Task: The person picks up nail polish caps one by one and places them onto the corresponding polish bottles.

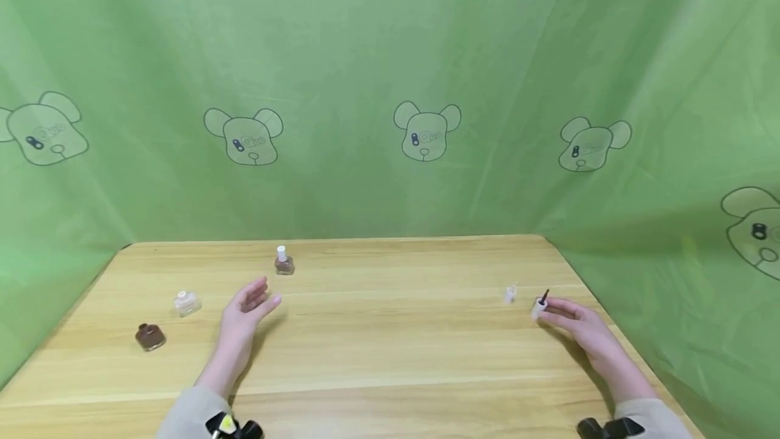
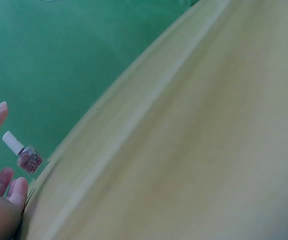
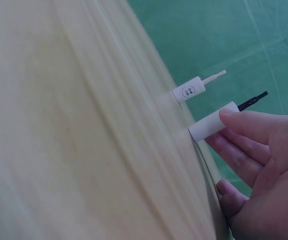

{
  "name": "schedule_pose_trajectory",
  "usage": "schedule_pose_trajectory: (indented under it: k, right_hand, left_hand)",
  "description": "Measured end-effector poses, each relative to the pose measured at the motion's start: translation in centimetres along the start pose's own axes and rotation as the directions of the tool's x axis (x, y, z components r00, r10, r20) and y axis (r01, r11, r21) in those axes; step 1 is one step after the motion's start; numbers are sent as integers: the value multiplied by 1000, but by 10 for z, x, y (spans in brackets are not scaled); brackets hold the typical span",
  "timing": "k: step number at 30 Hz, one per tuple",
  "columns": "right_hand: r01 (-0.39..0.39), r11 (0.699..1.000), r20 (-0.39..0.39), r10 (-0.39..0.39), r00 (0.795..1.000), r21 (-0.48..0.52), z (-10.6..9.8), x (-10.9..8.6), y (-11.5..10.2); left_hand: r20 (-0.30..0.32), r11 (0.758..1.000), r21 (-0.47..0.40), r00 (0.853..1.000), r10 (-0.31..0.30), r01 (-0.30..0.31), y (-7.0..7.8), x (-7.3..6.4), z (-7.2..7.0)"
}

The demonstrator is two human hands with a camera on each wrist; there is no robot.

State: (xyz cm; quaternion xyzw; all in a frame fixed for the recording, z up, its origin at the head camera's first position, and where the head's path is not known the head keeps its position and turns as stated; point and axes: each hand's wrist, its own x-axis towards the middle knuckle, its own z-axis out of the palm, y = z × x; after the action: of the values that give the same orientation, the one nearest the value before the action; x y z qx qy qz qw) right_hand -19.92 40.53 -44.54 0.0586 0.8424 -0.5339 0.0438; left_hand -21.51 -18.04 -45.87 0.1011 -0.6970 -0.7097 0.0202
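My right hand (image 1: 585,327) pinches a white nail polish cap (image 3: 211,125) between thumb and fingers, over the right side of the table. From the cap a dark-coated brush (image 3: 253,101) points upward. Just beyond it another white cap (image 3: 187,90) stands with its pale brush upward. On the left, my left hand (image 1: 240,317) holds nothing, its fingers loosely bent. Past its fingertips stands a capped bottle of glittery reddish nail polish (image 2: 30,160) with a white cap. Two uncapped bottles sit left of this hand: a clear one (image 1: 187,303) and a dark brown one (image 1: 149,337).
The wooden table (image 1: 390,330) stretches between both hands. A green curtain (image 1: 341,73) with printed bear heads hangs behind it and along its sides.
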Motion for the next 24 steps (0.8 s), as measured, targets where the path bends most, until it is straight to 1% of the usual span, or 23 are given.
schedule_pose_trajectory:
  k: [6, 11, 14, 17, 20, 24]
  right_hand:
    - [-10, 1000, -3, 10, 1000, -9, 1, 1, 1]
    - [-10, 999, -7, 9, 1000, -31, -1, 1, 1]
    - [-6, 999, -14, 6, 1000, -40, -2, 1, 2]
    - [-3, 999, -16, 2, 1000, -42, -2, 1, 3]
    - [0, 999, -9, 0, 1000, -41, -1, 3, 4]
    - [-8, 999, -7, 7, 1000, -47, 1, 5, 3]
  left_hand:
    - [46, 997, 77, 999, -3, 0, -4, -22, -12]
    - [52, 993, 121, 999, 3, -9, -1, -30, -19]
    - [49, 982, 181, 998, 47, -55, 6, -31, -20]
    - [45, 956, 263, 992, 119, -126, 17, -32, -23]
    - [42, 925, 325, 981, 192, -195, 28, -35, -29]
    - [27, 897, 338, 956, 292, -284, 42, -38, -41]
